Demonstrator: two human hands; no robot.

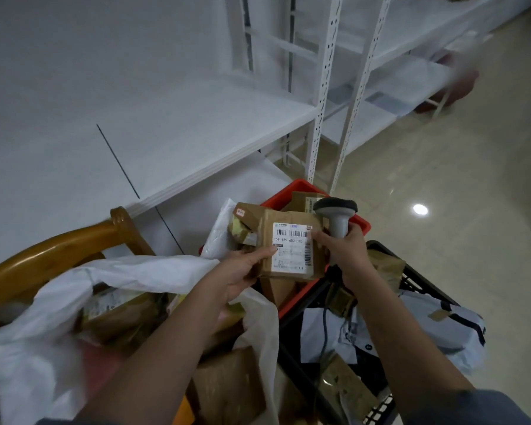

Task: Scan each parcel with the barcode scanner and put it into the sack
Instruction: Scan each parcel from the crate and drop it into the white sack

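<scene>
The cardboard parcel (288,243) is held label-up over the red crate (362,223) — left hand (242,271) gripping its near edge, right hand (344,250) wrapped round the barcode scanner (336,213). The scanner's head seems to point past the label, so a misread looks likely — and the white sack (74,289) sags half shut, which could snag the parcel.

White slotted metal shelving (322,96), glossy beige tiled floor (442,167) reflecting a ceiling light, wooden chair back (59,243).

both forearms are bare from the left hand (242,269) and the right hand (345,253) back toward the elbows; a grey-blue short sleeve (478,407) starts well behind the right hand.
</scene>
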